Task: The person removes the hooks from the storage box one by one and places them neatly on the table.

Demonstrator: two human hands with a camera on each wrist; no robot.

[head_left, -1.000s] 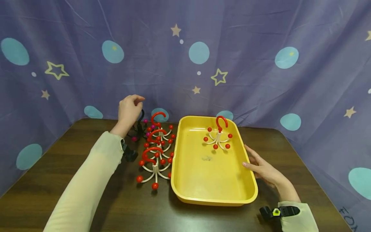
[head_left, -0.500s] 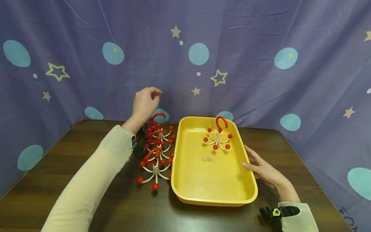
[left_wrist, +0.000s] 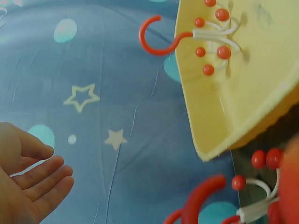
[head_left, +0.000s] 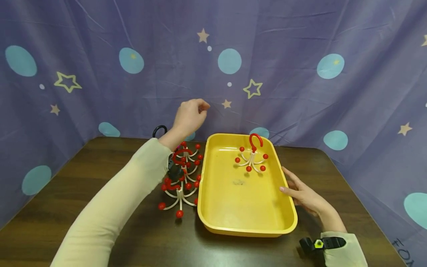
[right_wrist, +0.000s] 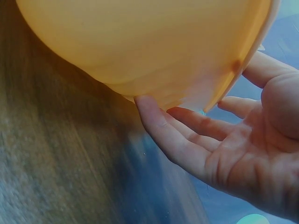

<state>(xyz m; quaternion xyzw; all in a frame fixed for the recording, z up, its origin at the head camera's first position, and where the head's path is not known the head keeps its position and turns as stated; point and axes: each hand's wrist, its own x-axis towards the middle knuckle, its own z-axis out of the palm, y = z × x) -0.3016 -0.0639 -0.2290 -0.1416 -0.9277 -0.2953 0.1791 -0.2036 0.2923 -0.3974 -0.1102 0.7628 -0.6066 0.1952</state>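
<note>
My left hand (head_left: 190,116) is raised above the far end of the table, left of a yellow tray (head_left: 247,231), holding nothing. Its fingers are loosely bent in the left wrist view. Under that forearm stand several hook hangers (head_left: 180,196) with red hooks and white curved arms ending in red balls, partly hidden by the sleeve. A similar red-and-white hook hanger (head_left: 251,159) stands inside the tray near its far right corner. My right hand (head_left: 305,194) grips the tray's right side, thumb over the rim and fingers against the outer wall (right_wrist: 117,51).
A black hook hanger (head_left: 159,129) stands behind the left forearm, mostly hidden. The dark wooden table (head_left: 60,207) extends to both sides. A purple curtain (head_left: 283,55) printed with stars and dots hangs behind it.
My left hand has moved right, from above the black hook hanger past the red-and-white ones, and slightly up. My right hand and the tray stay put.
</note>
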